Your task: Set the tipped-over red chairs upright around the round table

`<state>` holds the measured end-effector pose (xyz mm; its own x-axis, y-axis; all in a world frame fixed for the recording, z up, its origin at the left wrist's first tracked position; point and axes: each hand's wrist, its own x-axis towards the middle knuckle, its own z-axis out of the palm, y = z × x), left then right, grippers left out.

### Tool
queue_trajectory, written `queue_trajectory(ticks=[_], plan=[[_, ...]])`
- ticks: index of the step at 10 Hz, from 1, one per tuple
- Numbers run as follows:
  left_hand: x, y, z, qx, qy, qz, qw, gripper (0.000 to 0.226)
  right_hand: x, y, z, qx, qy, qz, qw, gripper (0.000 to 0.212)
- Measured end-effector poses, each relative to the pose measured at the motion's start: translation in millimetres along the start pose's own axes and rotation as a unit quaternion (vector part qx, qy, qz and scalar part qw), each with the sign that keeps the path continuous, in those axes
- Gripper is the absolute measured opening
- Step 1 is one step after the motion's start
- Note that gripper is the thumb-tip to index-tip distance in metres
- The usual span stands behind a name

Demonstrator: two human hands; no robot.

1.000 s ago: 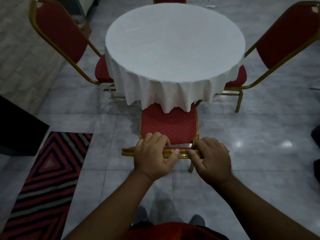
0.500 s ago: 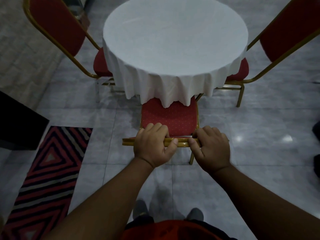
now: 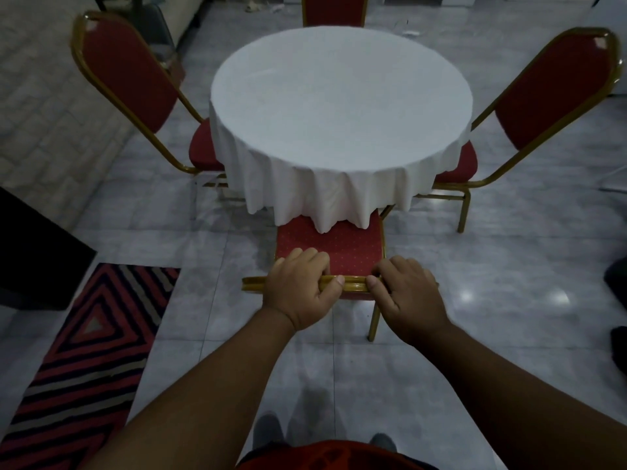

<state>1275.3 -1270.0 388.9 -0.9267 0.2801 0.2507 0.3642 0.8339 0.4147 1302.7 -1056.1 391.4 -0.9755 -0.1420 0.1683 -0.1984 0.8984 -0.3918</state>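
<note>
A round table (image 3: 341, 103) under a white cloth stands in the middle of the view. The near red chair (image 3: 336, 245) stands upright in front of me, its seat partly under the hanging cloth. My left hand (image 3: 300, 291) and my right hand (image 3: 405, 296) both grip the gold top rail of its backrest. Three more red chairs with gold frames stand upright around the table: the left chair (image 3: 129, 86), the right chair (image 3: 549, 93) and the far chair (image 3: 334, 10), whose seat the table hides.
A striped red, black and grey rug (image 3: 84, 357) lies on the floor at the lower left. A dark block (image 3: 30, 252) stands at the left edge. Dark objects (image 3: 619, 300) sit at the right edge. The floor is glossy grey tile.
Both hands keep their grip on the near chair's top rail. The view has tilted up a little, so the table and chairs sit lower in the frame and the far chair shows again.
</note>
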Motion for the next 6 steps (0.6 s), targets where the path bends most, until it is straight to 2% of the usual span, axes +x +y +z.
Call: queue_trajectory(ticks=[1, 2, 3, 4, 5, 6], plan=[[3.8, 1.4, -5.7, -0.005, -0.04, 0.001, 0.999, 0.037, 1.0, 0.9, -7.5, -0.005, -0.031, -0.021, 0.999, 0.036], [16.8, 2.8, -20.0, 0.008, -0.078, 0.029, 0.996, 0.038, 14.6, 0.3, -23.4, -0.079, -0.08, -0.063, 0.992, 0.037], [52.2, 1.3, -52.2, 0.017, -0.05, 0.015, 0.998, 0.029, 54.8, -2.6, -56.8, -0.118, -0.067, -0.052, 0.989, 0.035], [106.1, 5.8, -108.2, 0.047, -0.021, 0.006, 0.999, 0.028, 114.3, -18.9, -110.1, -0.117, -0.002, -0.035, 0.992, 0.042], [166.9, 25.8, -178.9, 0.087, 0.039, 0.005, 0.995, 0.036, 175.5, -55.7, -176.4, -0.099, 0.058, -0.039, 0.993, 0.053], [213.9, 53.7, -242.7, 0.082, 0.07, -0.019, 0.994, 0.041, 223.6, -91.4, -241.8, -0.126, 0.085, -0.049, 0.987, 0.056]])
